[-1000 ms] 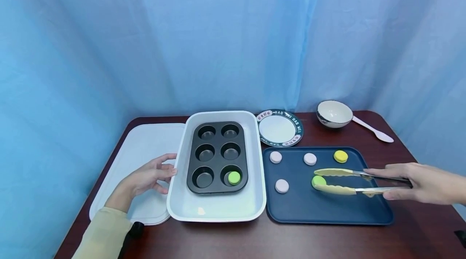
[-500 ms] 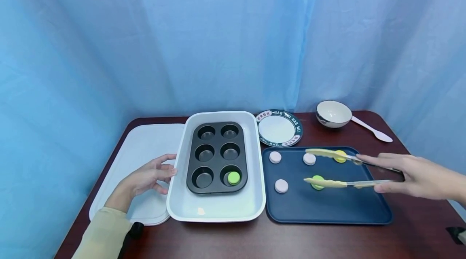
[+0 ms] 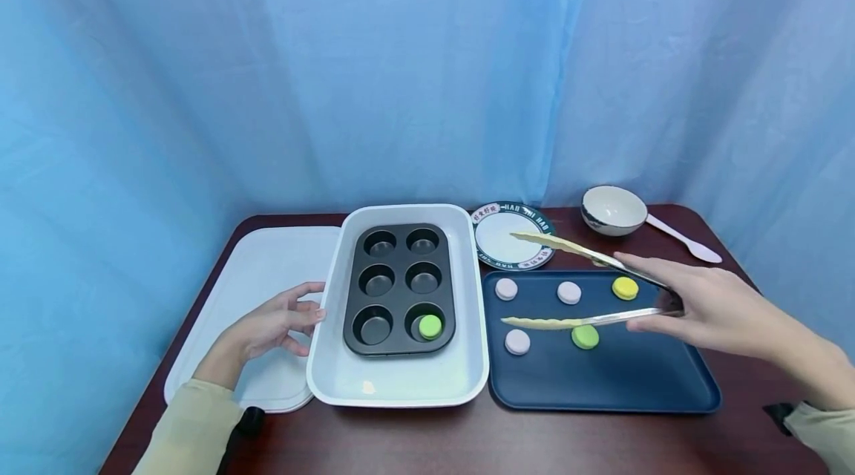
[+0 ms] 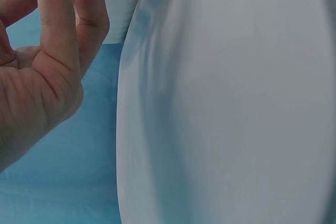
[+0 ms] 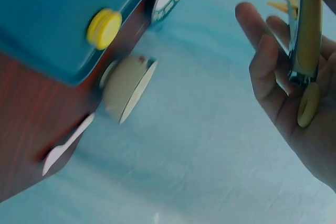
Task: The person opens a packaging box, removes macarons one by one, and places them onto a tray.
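My right hand [image 3: 708, 308] grips a pair of tongs [image 3: 634, 274] with cream tips and metal arms. The tongs are spread wide over the left half of the navy tray [image 3: 628, 393], with nothing between their tips. On that tray lie three pale pink macarons [image 3: 517, 342], a yellow macaron [image 3: 625, 288] and a green macaron [image 3: 585, 337]. My left hand [image 3: 270, 323] touches the left rim of a white rectangular basin [image 3: 394, 382] with relaxed fingertips. Inside the basin sits a dark muffin tin [image 3: 399, 297]; a green macaron [image 3: 430, 326] rests in its near right cup.
White lidlike boards [image 3: 267, 260] lie left of the basin, partly under my left hand. A plate with a green patterned rim [image 3: 510, 237] stands behind the navy tray. At the back right are a white bowl [image 3: 613, 209] and a pale spoon [image 3: 688, 239]. Blue curtains [image 3: 401, 74] surround the table.
My right hand has lifted the tongs away from the green macaron on the navy tray and moved left, with the tips spreading wider. The left hand and the basin stay put.
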Available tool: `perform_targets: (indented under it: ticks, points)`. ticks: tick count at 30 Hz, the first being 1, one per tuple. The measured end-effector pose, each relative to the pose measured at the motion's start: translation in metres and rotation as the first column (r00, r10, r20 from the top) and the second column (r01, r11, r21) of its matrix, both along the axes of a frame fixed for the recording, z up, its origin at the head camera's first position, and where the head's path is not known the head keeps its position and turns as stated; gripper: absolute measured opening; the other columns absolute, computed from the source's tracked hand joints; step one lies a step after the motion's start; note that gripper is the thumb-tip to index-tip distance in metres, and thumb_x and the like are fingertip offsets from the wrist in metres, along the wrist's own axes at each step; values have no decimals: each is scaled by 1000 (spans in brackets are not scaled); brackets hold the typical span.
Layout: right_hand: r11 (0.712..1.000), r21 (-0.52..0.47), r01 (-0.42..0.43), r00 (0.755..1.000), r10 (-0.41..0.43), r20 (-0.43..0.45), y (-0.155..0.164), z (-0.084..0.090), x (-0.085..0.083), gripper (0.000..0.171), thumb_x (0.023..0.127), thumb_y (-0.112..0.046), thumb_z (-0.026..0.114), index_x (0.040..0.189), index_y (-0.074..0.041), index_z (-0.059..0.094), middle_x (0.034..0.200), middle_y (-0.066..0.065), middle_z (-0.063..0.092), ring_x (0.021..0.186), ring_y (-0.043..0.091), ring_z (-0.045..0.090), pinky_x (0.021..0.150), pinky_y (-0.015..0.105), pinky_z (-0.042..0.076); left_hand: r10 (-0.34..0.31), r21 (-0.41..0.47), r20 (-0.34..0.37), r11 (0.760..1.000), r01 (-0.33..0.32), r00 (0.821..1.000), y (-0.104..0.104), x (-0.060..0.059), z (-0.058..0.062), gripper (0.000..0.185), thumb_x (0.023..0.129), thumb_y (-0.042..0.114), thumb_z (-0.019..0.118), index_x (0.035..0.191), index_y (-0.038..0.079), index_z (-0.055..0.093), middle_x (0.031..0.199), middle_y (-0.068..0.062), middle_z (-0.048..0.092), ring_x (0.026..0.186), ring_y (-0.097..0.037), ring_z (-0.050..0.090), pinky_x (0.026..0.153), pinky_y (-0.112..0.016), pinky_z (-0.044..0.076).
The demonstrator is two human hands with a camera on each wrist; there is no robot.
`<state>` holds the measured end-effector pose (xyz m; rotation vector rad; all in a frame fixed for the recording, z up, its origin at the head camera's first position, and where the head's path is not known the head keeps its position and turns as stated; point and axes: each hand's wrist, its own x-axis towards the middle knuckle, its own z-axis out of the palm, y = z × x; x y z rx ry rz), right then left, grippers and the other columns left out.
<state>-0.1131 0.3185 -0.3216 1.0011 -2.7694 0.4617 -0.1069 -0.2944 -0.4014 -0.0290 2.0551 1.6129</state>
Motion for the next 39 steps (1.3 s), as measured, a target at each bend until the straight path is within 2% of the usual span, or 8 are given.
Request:
perform_targets:
  ticks: [4, 9, 11, 13, 23, 30, 34, 39]
  points:
    - [998, -5, -61, 997, 61, -56, -22, 3, -4, 84, 77, -42, 88, 149, -23, 51, 85, -20, 53, 54, -8, 38, 49, 17, 35, -1, -1, 2, 1000, 1, 1000, 0, 0, 0, 72, 97, 25, 68, 157, 15, 30, 127, -22, 61, 93, -33, 69, 74, -51, 61]
    - [983, 26, -183, 973, 185, -137, -53, 4, -16, 71, 81, -42, 85, 144, -25, 58, 105, -14, 69, 53, -11, 37, 46, 13, 31, -2, -4, -1, 1000, 2, 1000, 0, 0, 0, 71, 98, 25, 68, 157, 15, 30, 127, -21, 61, 93, -33, 69, 74, -51, 61]
    - [971, 55, -232, 962, 238, -137, -65, 2, -22, 64, 83, -44, 82, 141, -24, 62, 119, -9, 70, 52, -12, 37, 45, 12, 31, -2, -4, -3, 1000, 2, 1000, -1, 0, 0, 71, 98, 25, 68, 157, 15, 30, 127, -21, 62, 93, -33, 69, 73, -51, 61]
    - [960, 90, -264, 957, 273, -102, -77, 2, -27, 59, 86, -46, 79, 139, -23, 65, 121, -6, 71, 49, -11, 34, 43, 13, 30, -6, 0, -3, 1000, 6, 1000, -1, 0, 0, 71, 98, 25, 67, 157, 15, 30, 126, -21, 62, 92, -33, 69, 73, -51, 61]
    - [869, 310, -387, 914, 405, 5, -132, 22, -44, 48, 92, -48, 73, 130, -20, 70, 104, -4, 74, 44, -3, 32, 37, 18, 26, -7, 9, -2, 1000, 7, 1000, 0, 0, -1, 70, 98, 24, 67, 157, 14, 30, 126, -22, 62, 91, -33, 69, 72, -51, 61]
    - [815, 419, -400, 910, 407, 76, -164, 37, -45, 44, 91, -44, 74, 127, -19, 72, 92, -4, 72, 44, 2, 38, 39, 21, 29, -3, 6, -6, 1000, 3, 1000, 0, 0, 0, 70, 98, 24, 67, 157, 14, 30, 126, -22, 62, 91, -33, 69, 71, -52, 61]
    - [798, 457, -393, 910, 410, 65, -175, 36, -45, 44, 91, -45, 74, 127, -19, 73, 89, -4, 70, 44, 3, 41, 39, 21, 31, -5, 3, -5, 1000, 5, 1000, 0, 0, -1, 70, 98, 25, 67, 157, 14, 30, 127, -22, 62, 91, -33, 69, 72, -52, 61]
    - [804, 455, -382, 911, 410, 39, -180, 33, -44, 44, 90, -45, 75, 126, -19, 73, 92, -2, 73, 43, 4, 40, 38, 20, 30, -6, -1, -7, 1000, 6, 1000, 1, 0, -2, 71, 98, 25, 68, 157, 15, 31, 127, -21, 62, 91, -33, 69, 71, -51, 62]
